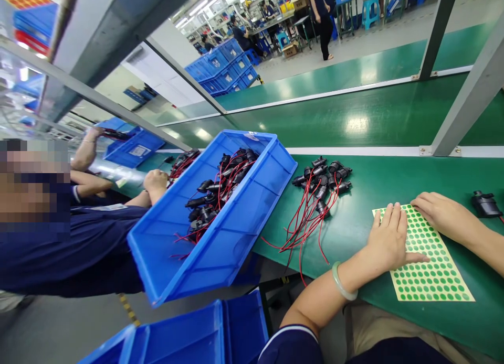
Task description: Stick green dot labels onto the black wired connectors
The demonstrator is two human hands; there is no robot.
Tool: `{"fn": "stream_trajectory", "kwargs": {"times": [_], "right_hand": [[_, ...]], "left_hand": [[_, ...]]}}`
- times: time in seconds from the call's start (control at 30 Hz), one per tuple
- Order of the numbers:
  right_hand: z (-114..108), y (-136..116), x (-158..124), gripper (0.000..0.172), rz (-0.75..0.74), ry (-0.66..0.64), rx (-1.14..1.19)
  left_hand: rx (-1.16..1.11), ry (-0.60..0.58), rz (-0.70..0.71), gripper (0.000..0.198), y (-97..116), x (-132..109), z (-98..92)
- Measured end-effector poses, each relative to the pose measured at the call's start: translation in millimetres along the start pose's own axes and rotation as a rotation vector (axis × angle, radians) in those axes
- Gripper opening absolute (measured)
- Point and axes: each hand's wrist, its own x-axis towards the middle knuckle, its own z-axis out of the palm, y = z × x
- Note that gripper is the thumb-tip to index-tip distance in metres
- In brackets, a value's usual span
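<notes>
A pale yellow sheet of round green stickers (431, 267) lies on the green work surface in front of me. My left hand (388, 243) rests flat across its left part, fingers stretched out and thumb pointing right; a pale bangle circles that wrist. At the sheet's upper right edge is my right hand (444, 214), its fingers bent together on the edge; whether a single sticker is between them is hidden. Left of the sheet sits a pile of black cylindrical parts with red wires (321, 183). Another black part (486, 204) lies at the far right, beyond my right forearm.
A blue bin (236, 248) with more wired black parts stands tilted across the left side. Beside it, a co-worker's hand (155, 180) is near similar parts. Blue bins (185, 335) are below the table edge. Metal posts (468, 91) rise behind the bench.
</notes>
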Motion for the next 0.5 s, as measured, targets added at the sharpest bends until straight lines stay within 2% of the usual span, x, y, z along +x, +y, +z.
{"fn": "stream_trajectory", "kwargs": {"times": [0.17, 0.27, 0.43, 0.5], "right_hand": [[0, 1, -4, 0.026, 0.033, 0.001, 0.048], [-4, -1, -4, 0.027, 0.053, 0.035, 0.141], [-16, -17, -3, 0.025, 0.168, 0.129, 0.439], [-21, -25, -1, 0.023, 0.166, 0.133, 0.523]], "left_hand": [[-0.044, 0.030, 0.010, 0.097, 0, -2, 2.6], [-0.175, 0.086, 0.009, 0.093, -5, 1, 2.2], [-0.590, 0.321, -0.067, 0.047, -21, 16, -5.5], [-0.758, 0.354, -0.116, 0.032, -27, 22, -7.1]]}}
